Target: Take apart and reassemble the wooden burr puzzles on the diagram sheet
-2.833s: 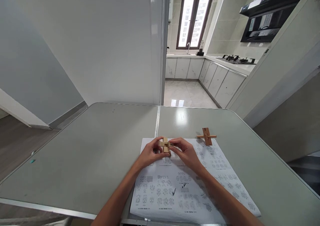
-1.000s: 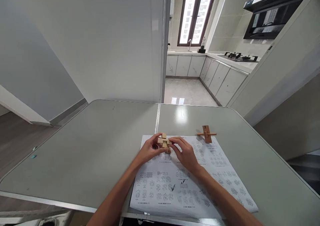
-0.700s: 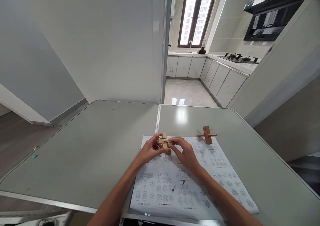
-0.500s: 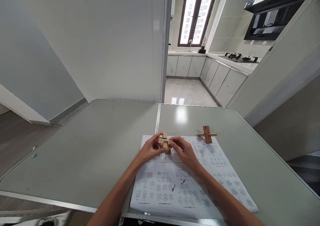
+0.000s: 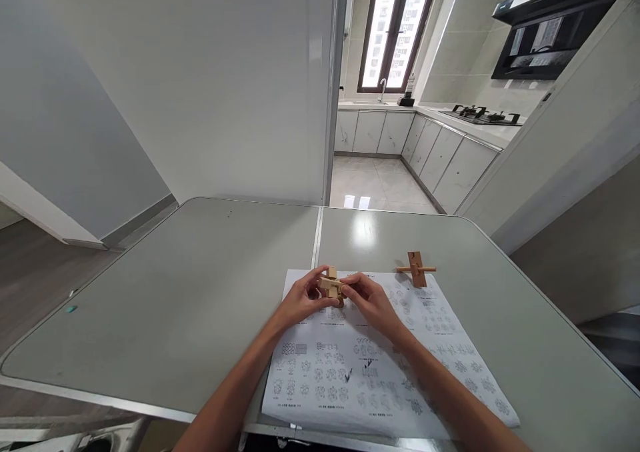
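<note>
Between my two hands, just above a printed sheet, is a light wooden interlocking puzzle (image 5: 331, 285) made of notched blocks. My left hand (image 5: 303, 299) grips it from the left, with fingers at its top and the thumb low in front. On the right side, my right hand (image 5: 369, 300) pinches a block of the puzzle between thumb and fingers. Under both hands lies the white instruction sheet (image 5: 350, 372), covered with small line drawings. Parts of the puzzle are hidden behind my fingers.
At the sheet's upper right corner lies a brown wooden cross-shaped piece (image 5: 417, 269) with a rod through it. A small teal bit (image 5: 71, 309) sits near the left edge of the grey-green table (image 5: 165, 305). Beyond, a doorway opens on a kitchen counter (image 5: 465, 132).
The front block of the puzzle has tilted slightly in my fingers. Both hands keep hold in nearly the same place, and the whole view has shifted a little.
</note>
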Demonstrator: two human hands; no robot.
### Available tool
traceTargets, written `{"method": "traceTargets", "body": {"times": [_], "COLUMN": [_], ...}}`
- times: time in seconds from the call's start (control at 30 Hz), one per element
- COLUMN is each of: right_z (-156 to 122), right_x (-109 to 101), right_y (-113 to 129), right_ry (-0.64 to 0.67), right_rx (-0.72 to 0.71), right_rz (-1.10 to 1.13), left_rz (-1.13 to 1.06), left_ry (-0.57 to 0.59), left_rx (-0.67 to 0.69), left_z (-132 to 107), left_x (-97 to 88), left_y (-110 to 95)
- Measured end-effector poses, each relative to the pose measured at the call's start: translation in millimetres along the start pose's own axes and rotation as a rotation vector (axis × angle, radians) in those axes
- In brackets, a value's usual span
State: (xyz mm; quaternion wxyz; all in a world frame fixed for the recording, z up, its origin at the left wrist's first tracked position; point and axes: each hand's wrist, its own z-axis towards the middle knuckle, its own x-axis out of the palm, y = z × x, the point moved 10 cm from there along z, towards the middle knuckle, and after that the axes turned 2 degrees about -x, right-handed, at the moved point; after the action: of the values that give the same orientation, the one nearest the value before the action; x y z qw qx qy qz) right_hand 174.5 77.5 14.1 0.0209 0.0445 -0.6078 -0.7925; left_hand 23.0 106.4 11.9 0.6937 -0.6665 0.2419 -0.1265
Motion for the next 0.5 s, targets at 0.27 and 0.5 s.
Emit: {"method": "traceTargets", "body": {"times": [0.27,0.5], "right_z": [0.1,0.5], "right_x": [2.1,6.4], "right_y": [-0.6,-4.6], "right_ry": [0.015,0.108], "right_rx": [0.033,0.115], "right_rz": [0.046,0.079], "left_rz": [-0.006,0.027], "left_ry": [0.003,0.019], "left_rx": [-0.005,0.012], "left_z": [-1.2,-1.5], "left_x": [-0.7,0.3], "left_y": [-1.2,0.2]}}
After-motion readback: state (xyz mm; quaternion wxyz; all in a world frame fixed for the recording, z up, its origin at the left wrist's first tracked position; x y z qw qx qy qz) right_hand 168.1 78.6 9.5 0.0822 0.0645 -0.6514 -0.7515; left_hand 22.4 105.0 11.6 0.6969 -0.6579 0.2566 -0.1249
